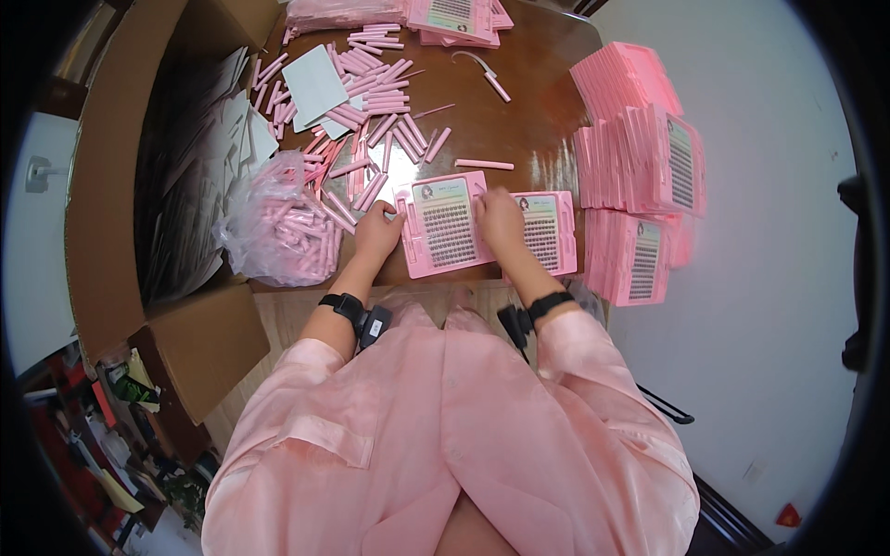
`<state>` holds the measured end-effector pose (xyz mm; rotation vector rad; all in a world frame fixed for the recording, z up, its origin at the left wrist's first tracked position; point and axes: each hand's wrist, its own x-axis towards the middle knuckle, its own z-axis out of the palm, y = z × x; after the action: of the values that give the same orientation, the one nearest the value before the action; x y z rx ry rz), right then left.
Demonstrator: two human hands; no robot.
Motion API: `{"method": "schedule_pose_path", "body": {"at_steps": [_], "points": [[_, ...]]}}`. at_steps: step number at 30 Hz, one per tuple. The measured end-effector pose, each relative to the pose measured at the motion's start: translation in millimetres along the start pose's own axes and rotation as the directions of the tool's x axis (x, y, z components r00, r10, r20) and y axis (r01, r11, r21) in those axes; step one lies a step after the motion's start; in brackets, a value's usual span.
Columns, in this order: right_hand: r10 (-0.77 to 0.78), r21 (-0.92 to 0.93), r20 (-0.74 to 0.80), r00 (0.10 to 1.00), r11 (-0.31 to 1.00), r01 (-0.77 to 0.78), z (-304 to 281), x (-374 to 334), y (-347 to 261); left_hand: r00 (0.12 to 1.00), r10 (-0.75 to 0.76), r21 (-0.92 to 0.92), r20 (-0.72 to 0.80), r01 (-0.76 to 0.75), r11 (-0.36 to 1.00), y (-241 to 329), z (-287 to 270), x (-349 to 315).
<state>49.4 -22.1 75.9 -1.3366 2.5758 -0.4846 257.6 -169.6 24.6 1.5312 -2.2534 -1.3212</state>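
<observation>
A pink tray of false eyelash clusters (pixel 449 225) lies slightly tilted at the table's front edge, with rows of black lashes on a pale card. My left hand (pixel 375 232) is closed on its left edge, the thumb against the rim. Over its right edge, by the slot along that side, my right hand (pixel 502 222) has its fingers pinched together; what they hold, if anything, is hidden. A second eyelash tray (pixel 549 233) lies partly under my right hand and wrist. Just beyond the trays rests a single pink tube (pixel 484 165).
Stacks of pink trays (pixel 640 157) line the table's right edge. Loose pink tubes (pixel 375 88) and white cards (pixel 315 82) cover the back left. A clear bag of tubes (pixel 292 227) sits beside a cardboard box (pixel 111 204). Tweezers (pixel 489 74) lie farther back.
</observation>
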Motion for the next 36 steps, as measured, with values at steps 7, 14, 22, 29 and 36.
{"method": "schedule_pose_path", "body": {"at_steps": [7,14,22,29,36], "points": [[0.370,0.135,0.199,0.908,0.907,-0.399,26,128,-58,1.000,-0.021,-0.025,-0.021,0.020,0.999,-3,-12,-14],[0.428,0.138,0.460,0.778,0.831,-0.539,18,150,-61,0.988,-0.110,0.191,-0.106,0.129,0.973,19,-14,-16],[0.415,0.372,-0.031,0.909,0.849,-0.374,-31,-4,73,0.995,0.015,0.283,-0.103,0.015,0.959,80,-3,-16],[0.409,0.125,-0.246,0.879,0.912,-0.390,-38,-100,168,0.737,0.621,0.176,0.268,-0.671,0.721,153,95,-23],[0.266,-0.120,-0.258,0.929,0.945,-0.304,-20,-100,172,0.712,0.435,0.445,0.551,-0.692,0.568,170,131,-42]]}}
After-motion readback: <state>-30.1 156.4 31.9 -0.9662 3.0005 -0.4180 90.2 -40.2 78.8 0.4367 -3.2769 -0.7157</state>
